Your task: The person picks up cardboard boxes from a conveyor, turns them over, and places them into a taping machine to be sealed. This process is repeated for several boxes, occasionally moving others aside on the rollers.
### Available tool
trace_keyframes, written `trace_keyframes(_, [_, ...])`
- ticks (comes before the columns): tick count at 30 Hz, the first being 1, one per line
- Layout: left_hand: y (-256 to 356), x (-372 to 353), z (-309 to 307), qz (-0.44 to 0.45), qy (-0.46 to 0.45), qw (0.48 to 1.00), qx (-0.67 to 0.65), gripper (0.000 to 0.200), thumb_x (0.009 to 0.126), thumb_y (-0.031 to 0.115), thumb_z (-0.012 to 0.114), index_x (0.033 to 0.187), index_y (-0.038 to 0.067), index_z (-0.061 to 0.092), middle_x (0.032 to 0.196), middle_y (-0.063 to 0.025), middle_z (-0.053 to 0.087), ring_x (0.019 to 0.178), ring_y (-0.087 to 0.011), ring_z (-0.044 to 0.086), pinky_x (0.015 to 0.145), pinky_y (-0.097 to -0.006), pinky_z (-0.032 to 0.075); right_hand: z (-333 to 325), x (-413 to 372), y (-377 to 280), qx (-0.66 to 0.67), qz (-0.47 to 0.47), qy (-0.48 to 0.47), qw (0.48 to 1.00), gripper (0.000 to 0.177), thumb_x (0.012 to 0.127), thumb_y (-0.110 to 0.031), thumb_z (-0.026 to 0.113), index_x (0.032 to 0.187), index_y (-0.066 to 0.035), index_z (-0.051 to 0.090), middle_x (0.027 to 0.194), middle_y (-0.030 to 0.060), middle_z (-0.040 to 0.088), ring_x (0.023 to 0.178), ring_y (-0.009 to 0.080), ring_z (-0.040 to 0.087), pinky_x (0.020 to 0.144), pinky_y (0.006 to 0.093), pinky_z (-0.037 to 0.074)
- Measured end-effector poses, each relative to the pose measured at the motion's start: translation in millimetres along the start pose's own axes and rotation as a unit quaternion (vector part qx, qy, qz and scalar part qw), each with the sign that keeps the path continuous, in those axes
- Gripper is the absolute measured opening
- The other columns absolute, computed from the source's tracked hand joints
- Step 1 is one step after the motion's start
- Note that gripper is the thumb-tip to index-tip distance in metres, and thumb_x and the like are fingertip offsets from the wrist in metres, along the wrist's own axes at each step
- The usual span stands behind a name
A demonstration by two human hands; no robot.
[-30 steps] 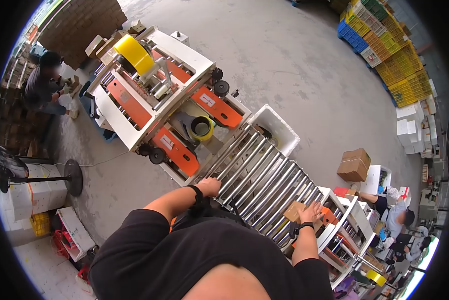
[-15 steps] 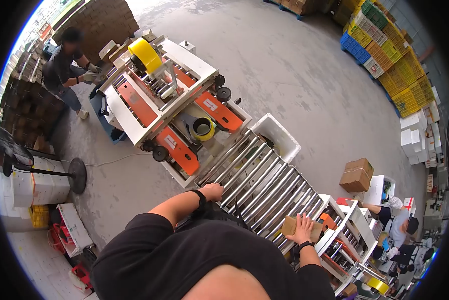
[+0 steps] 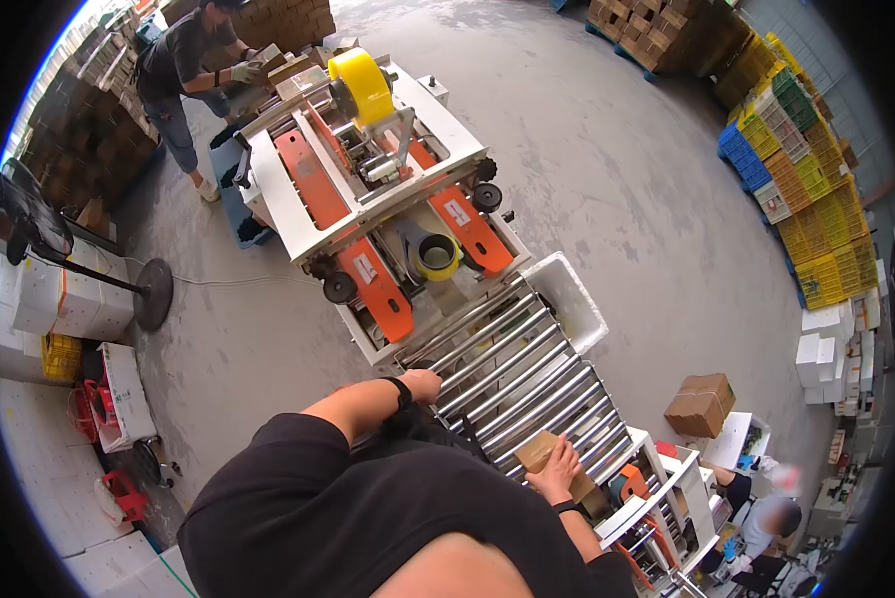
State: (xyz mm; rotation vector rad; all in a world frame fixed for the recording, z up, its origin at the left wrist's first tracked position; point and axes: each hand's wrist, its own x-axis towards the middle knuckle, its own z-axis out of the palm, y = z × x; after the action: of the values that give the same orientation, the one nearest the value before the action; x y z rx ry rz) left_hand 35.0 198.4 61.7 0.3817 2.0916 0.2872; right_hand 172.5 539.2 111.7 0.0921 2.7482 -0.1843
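Observation:
My right hand lies over a small brown cardboard box on the metal roller conveyor, its fingers wrapped across the top and covering the box's middle. At the conveyor's near left edge, by the sealing machine, my left hand is closed with curled fingers. What it grips, if anything, is hidden. Beyond the left hand stands a white carton-sealing machine with orange side plates and a large yellow tape roll. A second white machine adjoins the conveyor's right end.
A white foam bin sits against the conveyor's far side. A brown carton is on the right. A co-worker handles a box past the sealer. Another person works at lower right. A black fan stands left.
My right hand and the cardboard box have moved left along the rollers, away from the second machine. The view has shifted. The co-worker behind the sealer has risen from a lower stance.

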Motion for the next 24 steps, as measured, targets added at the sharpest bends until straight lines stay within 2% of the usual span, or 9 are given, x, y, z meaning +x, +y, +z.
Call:
trace_keyframes(3, [4.4,-0.5,-0.6,0.011,0.016,1.000,-0.019,0.027,0.071,0.014,0.058,0.096,0.004,0.063,0.098,-0.0156,0.063,0.096,-0.0305,0.059,0.077,-0.0380,0.049,-2.3,28.4,-72.6,0.010,-0.078,0.013,0.997,0.114,0.045,-0.032,0.081,0.135,-0.002,0.019,0.127,0.0127,0.031,0.119,0.0302,0.028,0.099,0.0442,0.021])
trace_keyframes(7, [5.1,-5.4,-1.5,0.008,0.029,0.998,-0.056,0.031,0.072,0.013,0.056,0.100,0.002,0.060,0.099,-0.0171,0.062,0.096,-0.0318,0.058,0.079,-0.0390,0.048,14.1,92.4,-126.1,0.013,-0.342,-0.063,0.937,0.087,0.056,-0.028,0.072,0.129,-0.004,0.033,0.128,0.0110,0.038,0.119,0.0294,0.033,0.100,0.0429,0.023])
trace_keyframes(9, [-1.9,-4.6,1.3,0.004,0.028,0.997,-0.074,0.032,0.073,0.012,0.056,0.102,0.001,0.058,0.098,-0.0182,0.062,0.096,-0.0322,0.058,0.080,-0.0393,0.047,-5.1,114.0,-148.6,-0.027,-0.374,-0.125,0.918,0.069,0.064,-0.020,0.064,0.127,-0.007,0.039,0.129,0.0112,0.039,0.122,0.0292,0.035,0.100,0.0427,0.028])
trace_keyframes(11, [-11.8,1.3,7.3,-0.016,0.017,0.994,-0.108,0.041,0.074,0.011,0.054,0.114,0.003,0.050,0.105,-0.0195,0.059,0.100,-0.0345,0.055,0.083,-0.0409,0.045,-9.7,150.8,-151.1,-0.032,-0.341,-0.191,0.920,0.066,0.065,-0.017,0.064,0.126,-0.007,0.041,0.129,0.0119,0.039,0.121,0.0303,0.035,0.100,0.0439,0.028])
trace_keyframes(13, [-14.0,-1.5,5.3,-0.032,0.027,0.990,-0.136,0.049,0.074,0.011,0.053,0.122,0.005,0.043,0.113,-0.0201,0.053,0.105,-0.0355,0.052,0.085,-0.0418,0.044,16.4,190.0,-127.9,-0.035,-0.280,-0.035,0.959,0.069,0.061,-0.020,0.070,0.124,-0.008,0.043,0.129,0.0124,0.040,0.122,0.0312,0.034,0.100,0.0436,0.029])
trace_keyframes(15, [-8.1,-20.3,-4.2,-0.046,0.048,0.986,-0.154,0.055,0.074,0.011,0.053,0.127,0.005,0.038,0.125,-0.0200,0.046,0.111,-0.0353,0.048,0.087,-0.0420,0.043,-4.7,183.8,-119.6,-0.019,-0.126,0.099,0.987,0.076,0.058,-0.020,0.075,0.125,-0.009,0.040,0.130,0.0134,0.038,0.122,0.0319,0.034,0.099,0.0429,0.030])
trace_keyframes(19, [4.8,-20.9,-14.6,0.095,0.165,0.981,0.039,0.067,0.073,0.013,0.055,0.135,0.008,0.028,0.142,-0.0137,0.022,0.128,-0.0289,0.028,0.099,-0.0421,0.032,-24.2,159.4,-111.6,0.134,0.189,0.011,0.973,0.093,0.060,-0.022,0.078,0.135,-0.014,0.023,0.128,0.0164,0.036,0.113,0.0355,0.041,0.092,0.0440,0.039])
trace_keyframes(21, [14.9,-18.0,-18.6,0.175,0.158,0.967,0.099,0.070,0.073,0.013,0.055,0.136,0.009,0.026,0.144,-0.0118,0.018,0.132,-0.0264,0.022,0.103,-0.0422,0.027,21.2,157.6,-96.4,0.259,0.245,0.034,0.934,0.095,0.060,-0.023,0.078,0.135,-0.012,0.021,0.124,0.0167,0.040,0.110,0.0373,0.043,0.092,0.0440,0.039])
trace_keyframes(24, [26.8,-11.4,-14.8,0.258,0.093,0.950,0.148,0.073,0.073,0.015,0.056,0.138,0.010,0.022,0.146,-0.0091,0.015,0.135,-0.0243,0.014,0.107,-0.0422,0.019,35.4,154.2,-104.5,0.247,0.261,0.069,0.931,0.095,0.061,-0.021,0.077,0.136,-0.010,0.019,0.123,0.0177,0.042,0.113,0.0370,0.042,0.093,0.0431,0.038])
